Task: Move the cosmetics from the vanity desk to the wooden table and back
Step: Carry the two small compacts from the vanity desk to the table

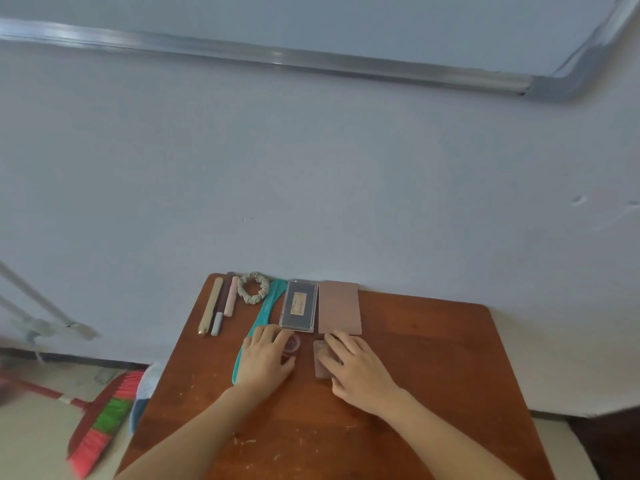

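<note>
Wall (311,168): pale and plain, filling most of the view behind the desk.
Whiteboard (311,19): metal-framed and hung high on the wall.
Surface (433,358): reddish-brown wood, pushed against the wall, with pale scuffs near its front edge.
Broom (104,420): pink and green bristles, lying on the floor left of the surface.
Right hand (360,372): its grip is closed over the small compact, with fingers curved across the top and the thumb at the near edge.
Left hand (266,358): its grip is clamped round the red pot, with the fingers over it and the thumb below.
Teal comb (266,306): long and lying at a diagonal, its lower end hidden under the left hand.
Pink palette (339,306): flat, at the back edge, just beyond the right hand.
Clear-cased palette (299,304): touching the pink palette's left side.
Pens (210,306): three lie side by side at the back left corner.
Scrunchie (251,299): pale green, between the pens and the teal comb.
Small compact (322,365): rests on the surface and is partly covered.
Red pot (290,344): sits on the surface just in front of the clear-cased palette.
</note>
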`<state>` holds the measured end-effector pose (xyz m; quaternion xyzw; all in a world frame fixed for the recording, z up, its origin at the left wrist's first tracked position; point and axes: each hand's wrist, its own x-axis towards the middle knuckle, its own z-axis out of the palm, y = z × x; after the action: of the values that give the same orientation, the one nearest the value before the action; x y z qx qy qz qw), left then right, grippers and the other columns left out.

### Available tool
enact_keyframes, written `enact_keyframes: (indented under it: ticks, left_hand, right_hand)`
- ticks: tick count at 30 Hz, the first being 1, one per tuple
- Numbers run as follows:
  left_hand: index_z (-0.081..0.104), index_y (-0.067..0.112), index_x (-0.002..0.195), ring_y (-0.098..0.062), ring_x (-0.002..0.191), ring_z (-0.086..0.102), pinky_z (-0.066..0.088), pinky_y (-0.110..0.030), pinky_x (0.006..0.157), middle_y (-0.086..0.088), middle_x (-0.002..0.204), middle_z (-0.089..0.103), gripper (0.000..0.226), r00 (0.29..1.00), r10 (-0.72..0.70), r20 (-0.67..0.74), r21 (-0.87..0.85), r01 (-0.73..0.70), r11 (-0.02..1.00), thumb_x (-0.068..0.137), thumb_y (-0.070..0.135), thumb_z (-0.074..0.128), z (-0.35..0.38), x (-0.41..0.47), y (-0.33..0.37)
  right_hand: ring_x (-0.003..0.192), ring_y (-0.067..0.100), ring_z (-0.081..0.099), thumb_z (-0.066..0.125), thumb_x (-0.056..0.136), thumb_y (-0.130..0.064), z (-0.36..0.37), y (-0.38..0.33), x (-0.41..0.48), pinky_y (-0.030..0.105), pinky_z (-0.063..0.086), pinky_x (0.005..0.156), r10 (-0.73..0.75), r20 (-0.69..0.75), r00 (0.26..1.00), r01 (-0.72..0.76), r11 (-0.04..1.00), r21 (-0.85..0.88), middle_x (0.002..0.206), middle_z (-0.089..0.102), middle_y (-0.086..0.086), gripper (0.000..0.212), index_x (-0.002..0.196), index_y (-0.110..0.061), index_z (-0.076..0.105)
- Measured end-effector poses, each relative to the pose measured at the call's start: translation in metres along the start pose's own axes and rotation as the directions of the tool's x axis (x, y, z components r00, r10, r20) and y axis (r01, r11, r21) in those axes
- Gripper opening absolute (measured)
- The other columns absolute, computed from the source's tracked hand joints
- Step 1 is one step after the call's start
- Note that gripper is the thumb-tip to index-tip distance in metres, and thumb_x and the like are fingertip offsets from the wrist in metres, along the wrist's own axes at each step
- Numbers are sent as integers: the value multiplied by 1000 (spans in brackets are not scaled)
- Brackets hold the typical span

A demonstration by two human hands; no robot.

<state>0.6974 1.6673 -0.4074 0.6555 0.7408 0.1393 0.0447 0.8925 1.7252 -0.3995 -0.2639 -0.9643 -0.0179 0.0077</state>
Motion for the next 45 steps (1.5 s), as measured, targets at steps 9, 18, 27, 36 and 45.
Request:
enact_keyframes:
  ticks: [9, 18, 27, 36, 45]
  left_hand:
    - [62, 28, 109, -25, 106, 61, 53, -39, 79, -1, 111, 66, 60, 998, 54, -12, 100, -53, 994, 55, 43, 83, -28, -25, -14]
    - [60, 26, 115, -28, 113, 56, 51, -42, 84, -2, 119, 63, 50, 933, 345, -99, 224, -316, 922, 76, 49, 38, -41, -32, -19]
    - [60, 23, 118, -28, 112, 59, 45, -45, 89, -3, 120, 63, 56, 730, 680, 71, 19, -682, 731, 91, 48, 18, -32, -57, 89]
    - [69, 21, 103, -21, 106, 58, 38, -41, 96, 2, 102, 70, 48, 337, 939, -69, -129, -936, 327, 87, 41, 29, -38, -145, 245]
    - [62, 18, 99, -17, 85, 65, 33, -43, 86, 2, 88, 70, 42, 8, 966, -257, -251, -966, -59, 75, 42, 37, -37, -317, 375]
  right_hand:
    - [110, 21, 60, 79, 56, -46, -14, -9, -12, 32, 51, 84, 125, -46, 991, -128, 989, -79, 119, 63, 5, 51, 103, -31, 66]
    - [111, 22, 60, 77, 60, -46, -40, -33, -73, 37, 50, 86, 441, -141, 886, -461, 869, -180, 119, 64, 5, 52, 108, -30, 67]
    - [108, 34, 60, 77, 63, -40, -67, -100, -199, 46, 52, 79, 795, -264, 546, -834, 544, -90, 121, 60, 16, 62, 116, -23, 51]
    - [108, 31, 49, 36, 77, -52, -97, -189, -367, 44, 52, 78, 926, -350, 138, -987, 101, -122, 110, 65, 12, 44, 113, -28, 46]
    - [109, 30, 46, 38, 78, -48, -119, -328, -539, 41, 51, 79, 874, -473, -113, -961, -217, -170, 123, 44, 10, 46, 118, -25, 44]
